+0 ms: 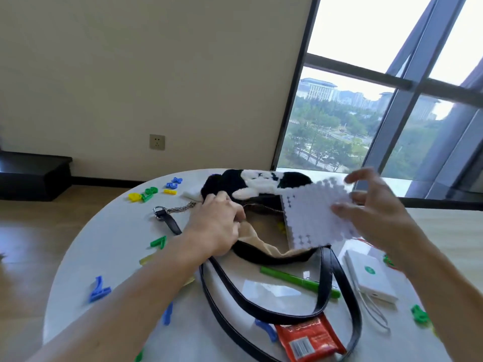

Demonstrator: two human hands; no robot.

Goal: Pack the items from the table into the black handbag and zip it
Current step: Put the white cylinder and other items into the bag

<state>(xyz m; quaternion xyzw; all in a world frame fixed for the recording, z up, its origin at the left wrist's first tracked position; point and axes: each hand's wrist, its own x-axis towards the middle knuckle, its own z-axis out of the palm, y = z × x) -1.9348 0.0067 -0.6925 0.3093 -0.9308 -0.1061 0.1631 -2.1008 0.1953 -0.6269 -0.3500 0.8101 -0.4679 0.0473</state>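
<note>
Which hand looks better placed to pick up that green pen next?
Probably the right hand: once it drops the white pegboard into the black handbag, the green pen lies on its side. The left hand is busy holding the bag's opening.

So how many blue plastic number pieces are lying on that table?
4 clearly visible: one at the far edge, one near the left edge, one beside the left forearm, one by the red packet. Arms or the black handbag may hide more.

Black handbag point(261, 254) lies open on the table, tan lining exposed, straps looped toward the viewer. White pegboard point(313, 215), tilted, enters its mouth. Green pen point(300, 282), white box point(368, 275) and red packet point(308, 338) lie beside it.
</note>
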